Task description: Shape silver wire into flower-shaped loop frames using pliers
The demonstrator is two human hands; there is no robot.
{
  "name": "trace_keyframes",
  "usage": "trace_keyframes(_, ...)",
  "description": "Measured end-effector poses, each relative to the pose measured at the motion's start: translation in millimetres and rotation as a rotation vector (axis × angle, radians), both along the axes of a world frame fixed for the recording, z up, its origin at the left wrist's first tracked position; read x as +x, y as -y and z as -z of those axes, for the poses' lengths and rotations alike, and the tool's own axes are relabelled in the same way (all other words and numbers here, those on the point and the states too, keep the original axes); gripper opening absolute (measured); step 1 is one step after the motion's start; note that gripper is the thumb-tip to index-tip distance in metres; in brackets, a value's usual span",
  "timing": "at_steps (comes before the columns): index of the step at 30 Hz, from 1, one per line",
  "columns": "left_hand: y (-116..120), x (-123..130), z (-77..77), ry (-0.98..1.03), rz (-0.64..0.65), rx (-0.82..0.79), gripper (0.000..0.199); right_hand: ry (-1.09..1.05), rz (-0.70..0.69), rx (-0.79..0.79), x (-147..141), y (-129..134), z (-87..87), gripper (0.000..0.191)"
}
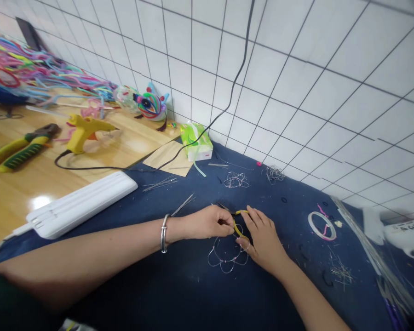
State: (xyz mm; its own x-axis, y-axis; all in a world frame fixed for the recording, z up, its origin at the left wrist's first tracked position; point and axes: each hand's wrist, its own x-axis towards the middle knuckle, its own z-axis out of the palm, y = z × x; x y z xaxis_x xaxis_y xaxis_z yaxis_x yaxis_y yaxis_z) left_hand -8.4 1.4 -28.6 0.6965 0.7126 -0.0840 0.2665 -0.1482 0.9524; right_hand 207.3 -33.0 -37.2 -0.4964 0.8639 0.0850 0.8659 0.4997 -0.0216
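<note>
Over the dark blue cloth, my right hand is closed around the yellow handles of a small pair of pliers. The dark jaws point left and are partly hidden behind my left hand. A flower-shaped wire frame with looped petals and small pinkish joints hangs just below my fingers. My left hand, with a silver bangle at the wrist, pinches the upper part of that frame; the exact grip point is hidden by the fingers.
Behind my hands lie tangled wire loops and a tissue pack. To the left are a white power bank, yellow glue gun, and large pliers. A white tape ring and wire bundle lie right. A black cable crosses the view.
</note>
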Motion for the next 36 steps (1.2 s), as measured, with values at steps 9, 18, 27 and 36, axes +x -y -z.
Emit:
trace_keyframes(9, -1.5, -12.6, -8.2, -0.081, 0.007, -0.089, 0.022, 0.178, 0.156, 0.061, -33.1, -6.2, -12.9, 0.039)
trace_keyframes(18, -1.1, -36.7, -2.9, -0.065, -0.060, -0.142, 0.020, 0.161, 0.205, 0.082, -41.5, -25.5, -3.2, 0.034)
trace_keyframes(27, -9.4, -48.3, -1.5, -0.074, -0.052, 0.008, 0.017, -0.238, -0.063, 0.244, -9.8, 22.1, -8.3, 0.039)
trace_keyframes(36, -9.9, -50.7, -1.6, -0.017, -0.053, -0.087, 0.014, -0.022, -0.252, 0.499, -17.3, 20.8, -13.3, 0.031)
